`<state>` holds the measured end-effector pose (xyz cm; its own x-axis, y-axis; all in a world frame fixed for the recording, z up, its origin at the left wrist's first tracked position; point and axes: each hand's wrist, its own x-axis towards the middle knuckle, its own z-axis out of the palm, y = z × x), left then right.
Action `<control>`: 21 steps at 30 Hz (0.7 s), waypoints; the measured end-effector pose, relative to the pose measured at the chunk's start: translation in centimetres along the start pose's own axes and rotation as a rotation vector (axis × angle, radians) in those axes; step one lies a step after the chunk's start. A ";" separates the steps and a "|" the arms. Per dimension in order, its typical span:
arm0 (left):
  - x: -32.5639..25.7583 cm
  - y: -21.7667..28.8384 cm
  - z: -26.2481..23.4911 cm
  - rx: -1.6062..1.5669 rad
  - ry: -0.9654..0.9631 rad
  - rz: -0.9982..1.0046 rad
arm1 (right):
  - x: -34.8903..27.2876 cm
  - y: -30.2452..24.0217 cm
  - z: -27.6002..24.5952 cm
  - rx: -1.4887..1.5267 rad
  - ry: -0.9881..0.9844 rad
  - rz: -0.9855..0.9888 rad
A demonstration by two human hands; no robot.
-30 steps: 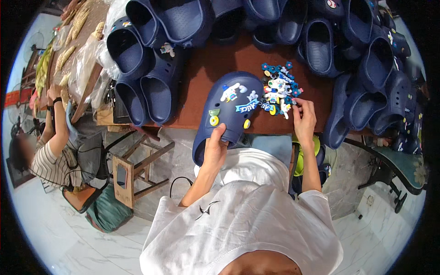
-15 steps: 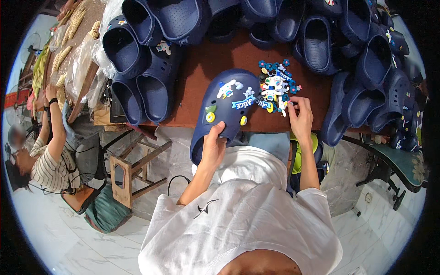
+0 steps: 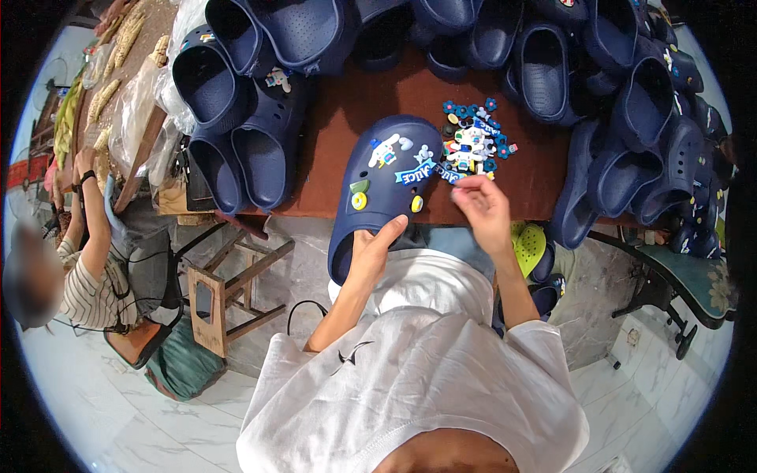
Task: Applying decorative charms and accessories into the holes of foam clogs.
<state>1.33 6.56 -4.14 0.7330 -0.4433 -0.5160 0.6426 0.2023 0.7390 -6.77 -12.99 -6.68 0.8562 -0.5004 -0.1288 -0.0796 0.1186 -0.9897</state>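
Left hand (image 3: 371,251) gripping one navy clog (image 3: 384,189) overhanging tabletop (image 3: 347,118) edge; right hand (image 3: 482,206) pinching a charm beside charm pile (image 3: 473,146); surrounding clogs crowd tabletop.

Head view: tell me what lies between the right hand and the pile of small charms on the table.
In the head view, almost nothing: the right hand hovers just below the charm pile, with only a narrow strip of bare brown table between fingertips and the nearest charms.
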 end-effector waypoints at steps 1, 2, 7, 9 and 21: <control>-0.1 0.0 0.0 0.001 0.003 0.002 | 0.1 -0.4 0.9 0.002 -0.003 0.000; -0.1 0.0 0.2 0.014 -0.008 0.020 | 0.2 -1.0 1.8 0.044 -0.040 0.027; -0.2 0.1 0.3 0.058 -0.034 0.077 | 1.2 -2.5 3.6 -0.104 -0.131 -0.041; -0.3 0.1 0.2 0.144 -0.015 0.081 | 1.5 -3.7 3.6 -0.176 -0.169 -0.055; -0.5 -0.1 0.3 0.263 -0.064 0.083 | 2.2 -4.0 2.3 -0.470 -0.266 -0.349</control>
<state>0.85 6.48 -3.83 0.7597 -0.4907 -0.4267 0.4949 0.0105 0.8689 -3.40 -12.63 -2.87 0.9647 -0.2048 0.1658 0.0630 -0.4317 -0.8998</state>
